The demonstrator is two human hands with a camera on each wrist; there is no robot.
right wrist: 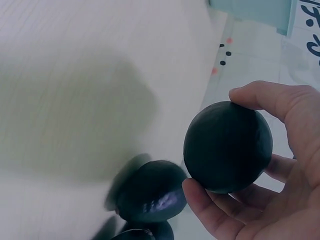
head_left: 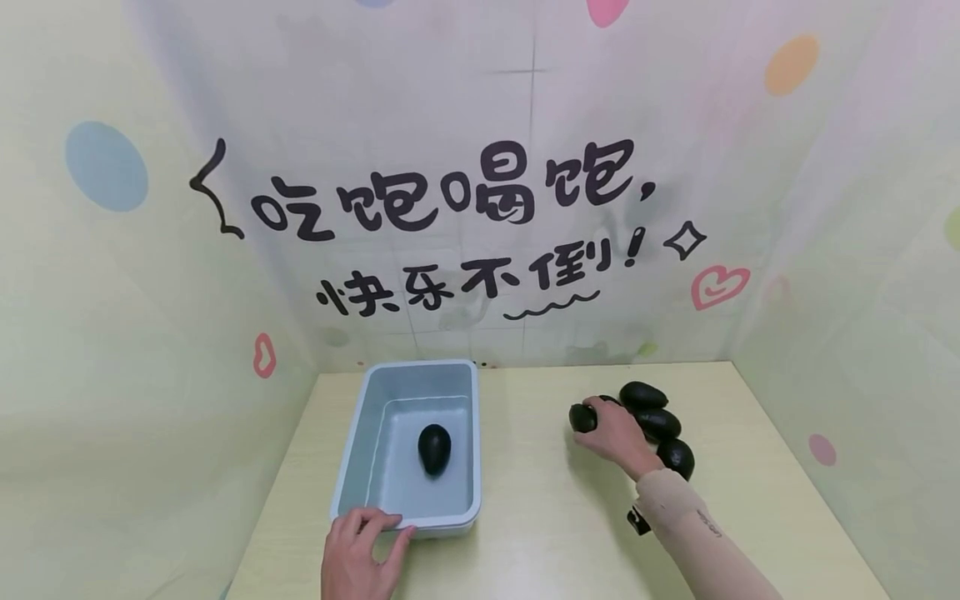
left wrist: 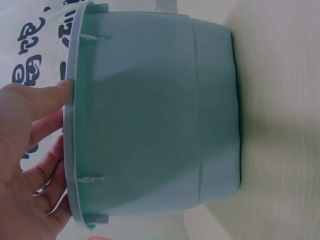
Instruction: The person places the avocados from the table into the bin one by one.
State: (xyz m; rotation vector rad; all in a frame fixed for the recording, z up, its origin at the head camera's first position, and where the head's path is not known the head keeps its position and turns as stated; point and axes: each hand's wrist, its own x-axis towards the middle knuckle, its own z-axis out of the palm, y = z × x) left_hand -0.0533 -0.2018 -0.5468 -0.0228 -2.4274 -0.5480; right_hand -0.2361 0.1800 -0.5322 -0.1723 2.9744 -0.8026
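Avocado (right wrist: pixel 227 147) | right hand (head_left: pixel 619 438) pinches it | left hand (head_left: pixel 360 554) grips bin rim (left wrist: pixel 70 125) | second avocado (head_left: pixel 434 448) inside: head view only

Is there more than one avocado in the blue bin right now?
No, the head view shows a single dark avocado lying in the blue bin.

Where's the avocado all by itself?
In the head view, the avocado lies in the blue box on the left of the table, away from the other avocados at right.

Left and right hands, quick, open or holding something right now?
Left hand: open, resting on the blue bin's rim.
Right hand: closed, holding a dark avocado.
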